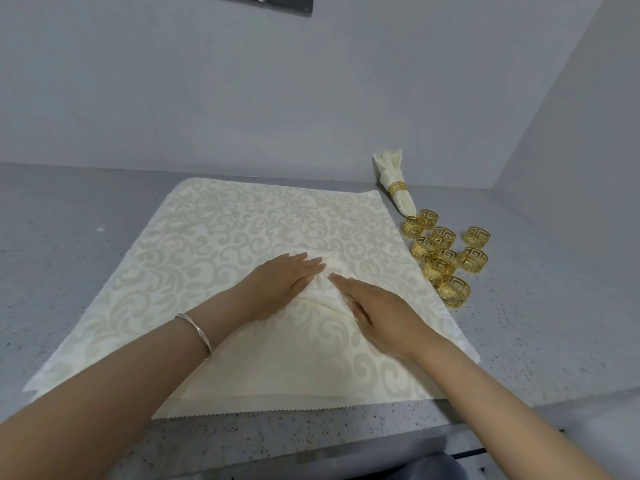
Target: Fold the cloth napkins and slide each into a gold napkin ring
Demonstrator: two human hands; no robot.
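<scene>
— While both hands press down on it, what is the cloth like?

— The napkin (242, 230) is a big cream damask square, woven with pale scrolling leaves, and its near edge is cut in tiny zigzags. It lies spread across the middle of the grey speckled bench (69, 220).

— Is it folded at all?

— Partly. Flaps from 5 and 7 o'clock are turned in toward the centre. Their creases run diagonally and meet under the hands, where a small, plain, smooth pleat shows.

— How do the hands lie?

— The left hand (284, 282) rests palm down at the centre, fingers straight and together, pointing to 2 o'clock and gripping nothing. A thin silvery bangle (195, 332) circles that wrist. The right hand (377, 306) comes in from 4 o'clock, also palm down. Its fingers are straight and flat on the other flap, and the tips almost reach the left hand's.

— And the rings?

— The gold napkin rings (445, 258) cluster at 3 o'clock, just beside the cloth's edge. They are shiny bands with a cut-out key pattern, standing openings up, several touching. At 1 o'clock a finished napkin (389, 166), gathered to a point inside one ring, lies by the wall (311, 98).
</scene>
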